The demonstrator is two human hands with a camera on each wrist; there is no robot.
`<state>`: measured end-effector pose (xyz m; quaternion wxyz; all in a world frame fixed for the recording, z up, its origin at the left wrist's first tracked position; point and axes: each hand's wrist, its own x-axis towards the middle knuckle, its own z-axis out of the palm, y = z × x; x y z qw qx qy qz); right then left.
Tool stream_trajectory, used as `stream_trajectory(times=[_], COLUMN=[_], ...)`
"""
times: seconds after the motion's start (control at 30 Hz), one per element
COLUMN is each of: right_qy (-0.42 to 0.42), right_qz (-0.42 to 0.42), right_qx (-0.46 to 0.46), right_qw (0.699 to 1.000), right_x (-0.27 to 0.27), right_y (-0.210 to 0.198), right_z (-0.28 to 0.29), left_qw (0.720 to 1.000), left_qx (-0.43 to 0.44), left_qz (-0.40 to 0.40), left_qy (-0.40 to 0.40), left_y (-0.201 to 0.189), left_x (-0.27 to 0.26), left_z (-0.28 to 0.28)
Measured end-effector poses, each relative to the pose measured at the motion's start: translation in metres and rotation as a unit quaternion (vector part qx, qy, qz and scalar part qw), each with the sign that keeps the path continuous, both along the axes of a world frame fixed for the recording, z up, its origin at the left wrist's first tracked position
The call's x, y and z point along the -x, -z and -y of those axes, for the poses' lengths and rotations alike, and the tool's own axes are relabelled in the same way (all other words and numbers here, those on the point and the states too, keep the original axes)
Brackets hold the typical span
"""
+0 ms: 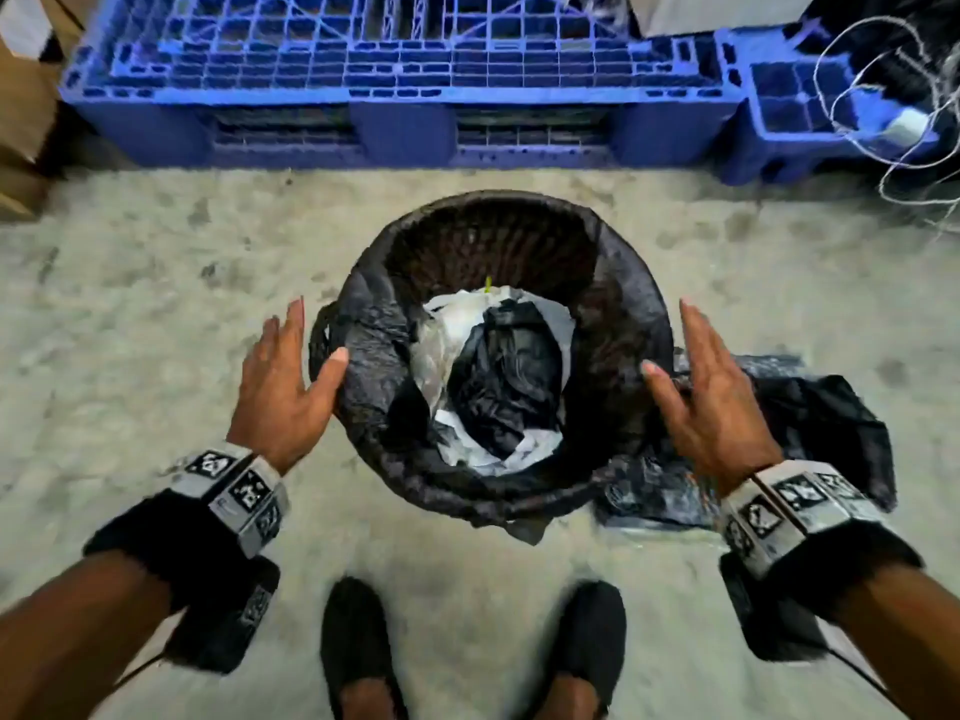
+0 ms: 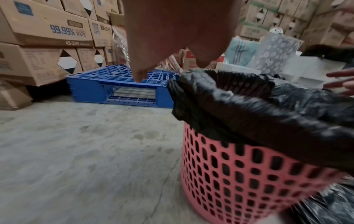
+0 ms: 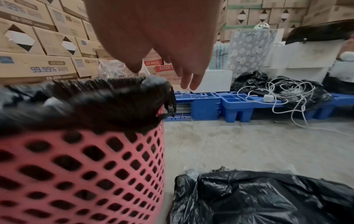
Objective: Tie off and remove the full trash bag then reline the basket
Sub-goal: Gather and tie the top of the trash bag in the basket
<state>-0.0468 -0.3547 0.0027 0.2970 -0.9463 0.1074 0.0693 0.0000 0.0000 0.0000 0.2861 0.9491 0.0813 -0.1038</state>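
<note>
A round pink perforated basket [image 2: 249, 174] [image 3: 76, 174] stands on the concrete floor, lined with a black trash bag [image 1: 374, 356] folded over its rim. White and black plastic waste [image 1: 493, 376] lies inside. My left hand [image 1: 285, 371] is spread flat at the left rim, thumb touching the bag. At the right rim my right hand [image 1: 711, 392] is likewise spread, fingers straight. Neither hand grips anything. A second black bag [image 1: 810, 433] [image 3: 268, 197] lies on the floor right of the basket.
A blue plastic pallet [image 1: 400, 80] lies beyond the basket, with a smaller blue one [image 1: 810, 106] and tangled white cable [image 1: 909, 122] to its right. Stacked cardboard boxes [image 2: 42, 37] fill the left and back. My feet in dark shoes [image 1: 472, 652] stand just in front of the basket.
</note>
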Motion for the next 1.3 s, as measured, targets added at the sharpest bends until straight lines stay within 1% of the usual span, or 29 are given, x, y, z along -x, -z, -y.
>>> stream_trajectory(times=[0.03,0.1,0.13,0.2,0.3,0.33,0.4,0.47,0.57,0.63,0.67,0.77,0.83,0.9,0.97,1.03,1.1,1.17,1.3], right_qy=[-0.003,0.020,0.028,0.048,0.054,0.054,0.041,0.048,0.071,0.104,0.116,0.135,0.135,0.137,0.154,0.152,0.129,0.089,-0.010], right_qz=[0.005,-0.011,-0.019,-0.003,0.020,0.020,0.068,0.106,0.161,0.191,0.181,0.114,0.086,0.102,0.141,0.170,0.195,0.217,0.219], right_qx=[-0.026,-0.109,-0.139,-0.191,-0.262,-0.274,-0.280,-0.300,-0.327,-0.329,-0.336,-0.370,-0.361,-0.339,-0.318,-0.303,-0.314,-0.341,-0.362], right_qw=[1.000,0.994,0.990,0.980,0.963,0.960,0.957,0.947,0.928,0.919,0.917,0.912,0.919,0.925,0.925,0.925,0.920,0.910,0.906], right_x=[-0.001,-0.005,-0.004,-0.004,-0.005,-0.005,-0.008,-0.013,-0.020,-0.026,-0.030,-0.033,-0.037,-0.040,-0.042,-0.040,-0.040,-0.044,-0.066], right_y=[0.021,0.038,0.042,0.054,0.064,0.067,0.070,0.069,0.072,0.069,0.068,0.057,0.056,0.054,0.049,0.037,0.019,-0.006,-0.056], right_z=[0.002,0.005,0.006,0.005,0.007,0.009,0.009,0.012,0.016,0.016,0.017,0.019,0.024,0.028,0.033,0.034,0.027,0.014,-0.031], left_qw=[1.000,0.998,0.997,0.993,0.981,0.977,0.973,0.968,0.961,0.959,0.957,0.960,0.966,0.968,0.969,0.970,0.971,0.973,0.973], left_qx=[0.008,0.041,0.061,0.109,0.185,0.203,0.214,0.220,0.230,0.232,0.235,0.233,0.219,0.215,0.206,0.196,0.183,0.155,0.101], left_qz=[0.017,0.039,0.027,0.018,0.036,0.038,0.057,0.083,0.123,0.135,0.136,0.112,0.080,0.066,0.072,0.069,0.066,0.071,0.116], left_qy=[0.009,0.025,0.028,0.029,0.038,0.046,0.064,0.088,0.092,0.096,0.104,0.111,0.109,0.113,0.117,0.128,0.139,0.156,0.171], left_y=[0.014,0.030,0.031,0.040,0.049,0.052,0.058,0.063,0.072,0.072,0.071,0.059,0.057,0.058,0.058,0.057,0.055,0.057,0.050], left_x=[-0.004,-0.012,-0.013,-0.008,-0.014,-0.016,-0.021,-0.028,-0.031,-0.030,-0.031,-0.023,-0.023,-0.025,-0.028,-0.028,-0.027,-0.028,-0.025], left_z=[-0.001,-0.006,-0.005,-0.006,-0.010,-0.011,-0.017,-0.018,-0.024,-0.022,-0.022,-0.018,-0.017,-0.018,-0.019,-0.020,-0.020,-0.022,-0.022])
